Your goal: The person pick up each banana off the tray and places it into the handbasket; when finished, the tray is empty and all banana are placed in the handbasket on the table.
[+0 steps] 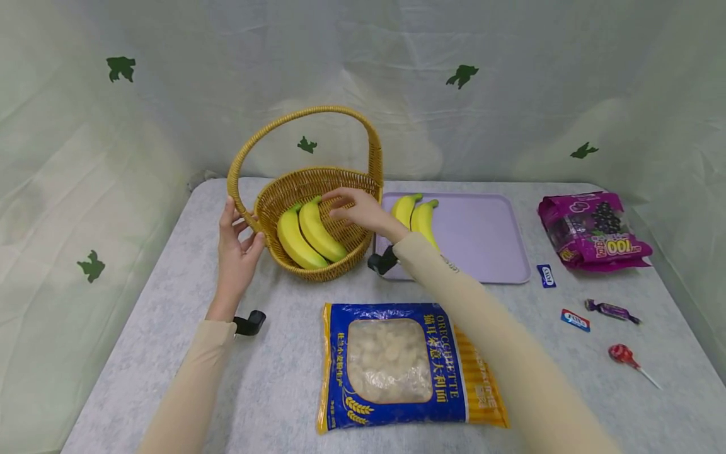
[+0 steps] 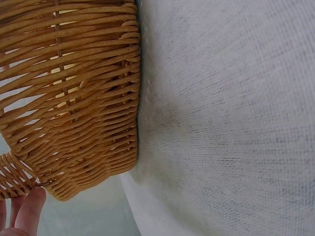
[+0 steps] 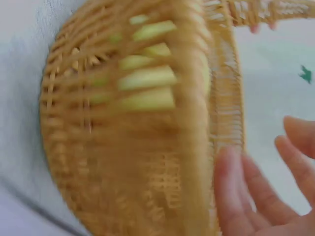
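Note:
In the head view, a wicker basket (image 1: 272,249) with a tall arched handle stands on the table, and two yellow bananas (image 1: 297,239) lie inside it. My left hand (image 1: 235,265) grips the foot of the handle at the basket's left side, with fingers behind and thumb in front. Above the basket's right half hovers my right hand (image 1: 363,210), its fingers loosely bent and holding nothing. The right wrist view shows those fingers (image 3: 261,191) spread near the rim. Two more bananas (image 1: 421,217) lie on the lilac tray (image 1: 476,239), partly hidden by my right forearm.
A blue and yellow bag of orecchiette pasta (image 1: 391,366) lies in front, partly under my right sleeve. To the right are a purple candy bag (image 1: 590,230), several small wrapped candies (image 1: 575,320) and a red lollipop (image 1: 622,354). A pale curtain (image 1: 397,139) hangs behind the table.

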